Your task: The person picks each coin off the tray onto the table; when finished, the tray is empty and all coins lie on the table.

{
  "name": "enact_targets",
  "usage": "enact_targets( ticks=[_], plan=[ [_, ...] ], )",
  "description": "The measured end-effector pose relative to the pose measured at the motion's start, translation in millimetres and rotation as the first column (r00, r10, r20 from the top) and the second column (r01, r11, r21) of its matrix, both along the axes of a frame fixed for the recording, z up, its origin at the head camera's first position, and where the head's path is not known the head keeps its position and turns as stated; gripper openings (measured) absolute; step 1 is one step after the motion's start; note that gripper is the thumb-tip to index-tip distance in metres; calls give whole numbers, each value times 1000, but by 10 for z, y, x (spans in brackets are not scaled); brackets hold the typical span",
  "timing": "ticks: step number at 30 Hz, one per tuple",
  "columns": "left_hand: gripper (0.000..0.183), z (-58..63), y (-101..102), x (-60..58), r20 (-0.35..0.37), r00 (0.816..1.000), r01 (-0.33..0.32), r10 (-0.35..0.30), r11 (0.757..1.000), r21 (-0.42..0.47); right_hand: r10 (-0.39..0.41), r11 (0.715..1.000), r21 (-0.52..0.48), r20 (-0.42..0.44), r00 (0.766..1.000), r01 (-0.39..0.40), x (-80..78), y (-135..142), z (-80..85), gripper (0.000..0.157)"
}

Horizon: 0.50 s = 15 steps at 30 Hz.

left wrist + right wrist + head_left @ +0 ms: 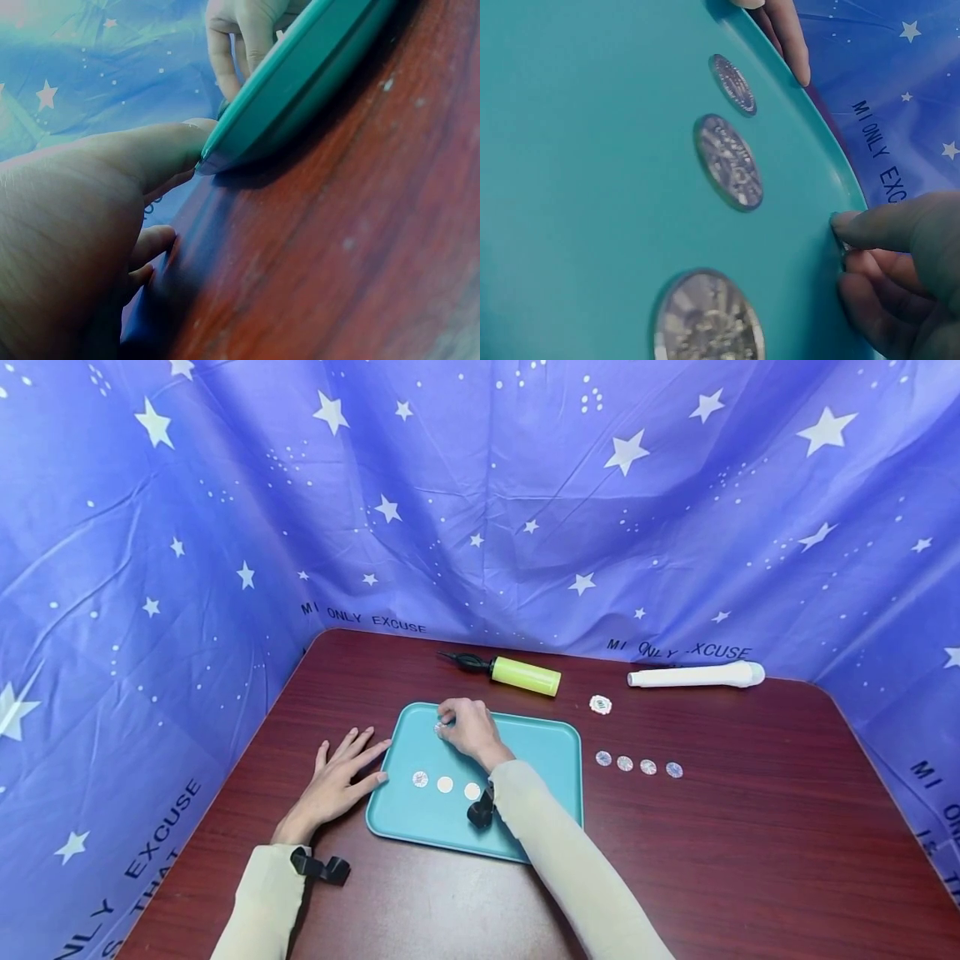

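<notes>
A teal tray (536,760) lies on the table. My left hand (333,785) rests at its left edge with fingers spread, the thumb touching the rim. Over the tray's far left part my right hand (474,731) pinches a small coin-like disc (439,727) between thumb and fingers; most of that disc is hidden. Nearer the front, three coin-like discs lie in a row on the tray: a left disc (420,779), a middle disc (445,784) and a right disc (472,791). The right wrist view shows a shiny, patterned disc (729,163) up close.
Right of the tray, several similar discs (625,763) form a row on the table. Behind them lies a pale scalloped chip (600,704). A yellow-green hand pump (525,677) and a white baton-like stick (697,675) lie along the back edge, before a starry blue curtain (487,510).
</notes>
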<state>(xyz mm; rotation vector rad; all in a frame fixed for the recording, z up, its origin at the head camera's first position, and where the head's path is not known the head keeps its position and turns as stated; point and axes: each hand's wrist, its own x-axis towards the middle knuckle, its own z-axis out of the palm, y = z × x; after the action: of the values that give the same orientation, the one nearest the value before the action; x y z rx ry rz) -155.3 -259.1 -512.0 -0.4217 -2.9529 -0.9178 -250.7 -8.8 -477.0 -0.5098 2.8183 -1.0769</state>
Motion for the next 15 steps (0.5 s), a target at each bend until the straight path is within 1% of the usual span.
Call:
enact_targets(
  ticks=[9, 15],
  plan=[
    [56, 1, 1, 9, 5, 1000, -1, 1, 1000, 1, 40, 998, 44, 48, 998, -42, -16, 6, 37, 31],
    [56, 5, 9, -2, 2, 1000, -1, 1, 1000, 0, 61, 997, 51, 40, 997, -63, -31, 18, 38, 30]
  ],
)
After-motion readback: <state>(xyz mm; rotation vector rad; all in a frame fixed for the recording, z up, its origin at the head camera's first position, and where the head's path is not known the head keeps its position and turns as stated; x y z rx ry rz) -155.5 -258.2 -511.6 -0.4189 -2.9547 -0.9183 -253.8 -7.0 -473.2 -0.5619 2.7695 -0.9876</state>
